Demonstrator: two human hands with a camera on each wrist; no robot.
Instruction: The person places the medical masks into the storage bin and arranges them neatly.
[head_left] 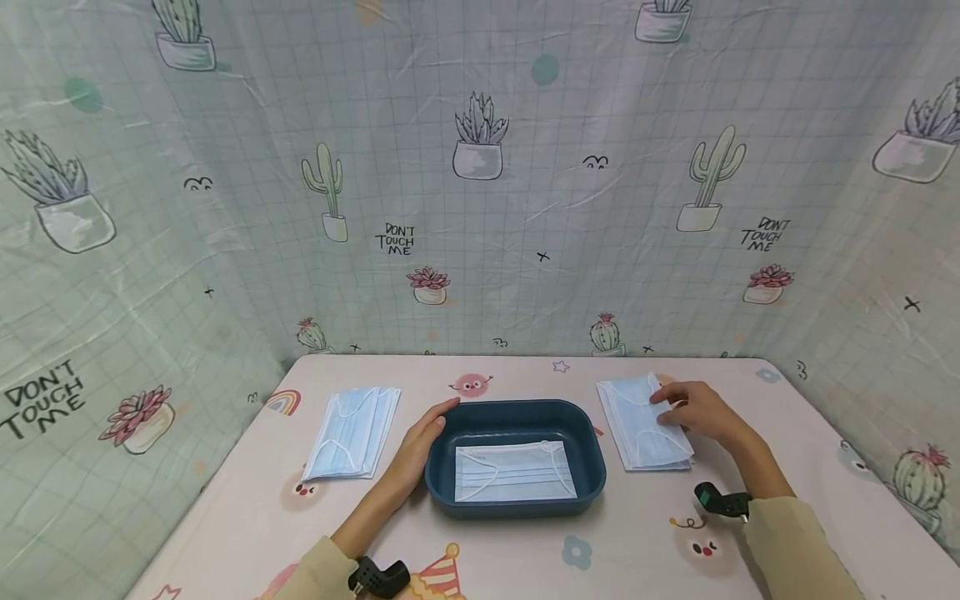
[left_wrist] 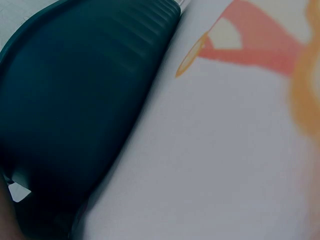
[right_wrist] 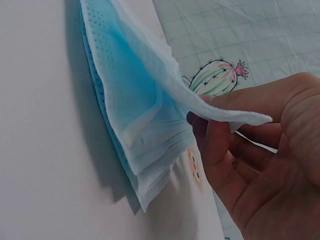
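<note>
The right hand (head_left: pixel 693 411) pinches the edge of the top mask (right_wrist: pixel 150 75) between thumb and fingers (right_wrist: pixel 215 145), lifting it off the right stack of masks (head_left: pixel 645 425), as the right wrist view shows; the sheets beneath stay flat on the table (head_left: pixel 645 525). That stack lies just right of a dark blue tray (head_left: pixel 592 467), near the table's far right corner.

The left hand (head_left: pixel 420 446) rests against the tray's left rim, fingers stretched along it and gripping nothing. In the left wrist view only the tray's ribbed outer wall (left_wrist: pixel 75 110) and the printed tablecloth appear.

Inside the tray one mask (head_left: pixel 515 472) lies flat on the bottom, its ear loops showing. A second pile, the left stack of masks (head_left: pixel 352 432), sits on the table well to the left of the tray, beyond the left hand.

Small black cameras (head_left: pixel 722 501) are strapped at both wrists above pale sleeves (head_left: pixel 795 546). A cactus-printed sheet (head_left: pixel 480 208) lettered "DON'T TOUCH ME" hangs behind and on both sides of the table.
</note>
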